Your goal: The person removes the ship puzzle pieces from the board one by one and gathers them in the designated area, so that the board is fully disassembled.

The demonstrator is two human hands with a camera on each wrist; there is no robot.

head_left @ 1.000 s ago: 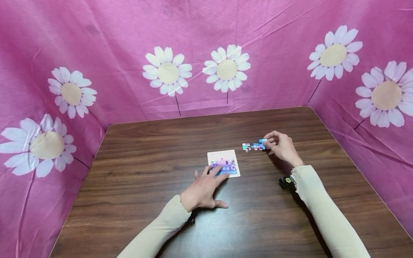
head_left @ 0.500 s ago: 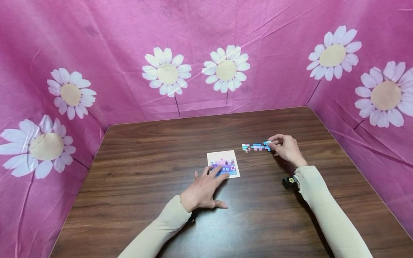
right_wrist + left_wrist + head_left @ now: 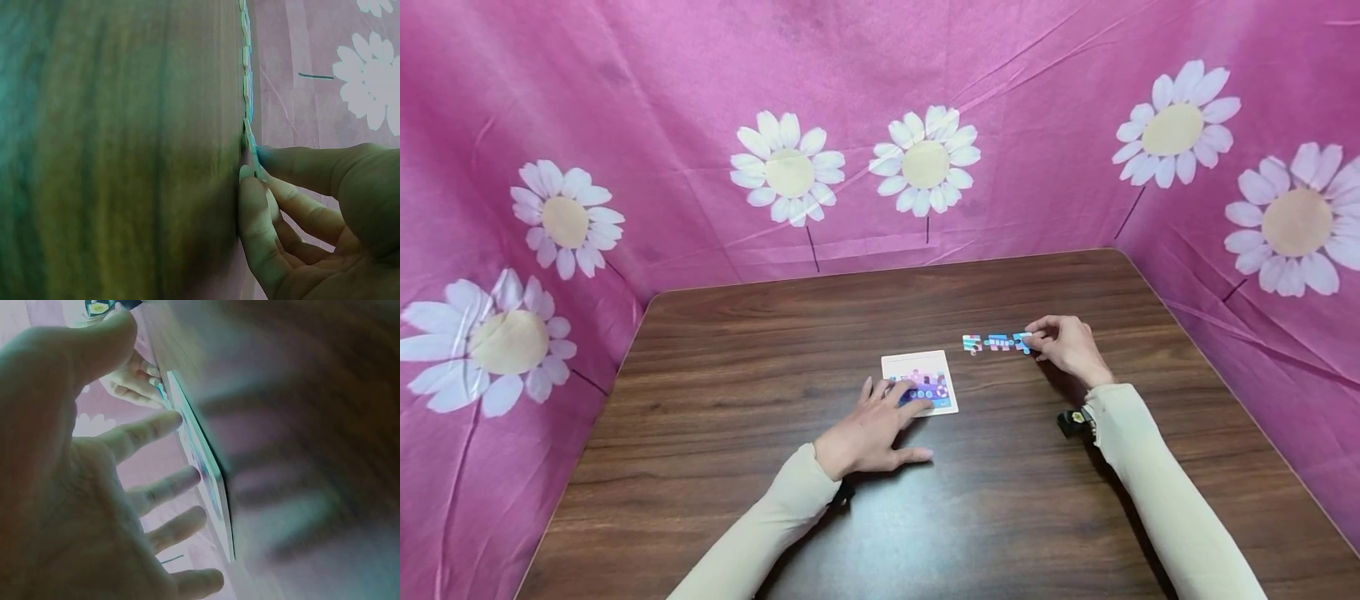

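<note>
A blue puzzle piece [image 3: 1022, 342] sat at the right end of a short row on the table [image 3: 737, 375], pinched along its right edge by a person's right hand [image 3: 1070, 348]. Thumb and finger closed on the piece, one on each face; in the right wrist view it tilted, its gripped edge raised off the wood. The middle piece [image 3: 999, 342] lay flat just beside its left edge, though whether the two touched could not be told. The end piece [image 3: 972, 343] lay flat beyond, a thin strip of wood between it and the middle piece.

Nearer the person and to the left was a square white-bordered board [image 3: 917, 360], its purple, pink and blue picture partly covered by the left hand [image 3: 871, 429]. That hand was spread wide and gripped nothing, two fingertips over the picture and the thumb stretched out above the wood. A strip of table separated the board's right edge from the row of pieces.

Room for moving ran between the row and the table's far edge, with a broader stretch left of the board. Pale sleeves [image 3: 1150, 467] reached in from the near side, a black device [image 3: 1073, 422] at the right wrist. Pink cloth [image 3: 685, 83] printed with white flowers [image 3: 789, 172] rose beyond the table's edges.
</note>
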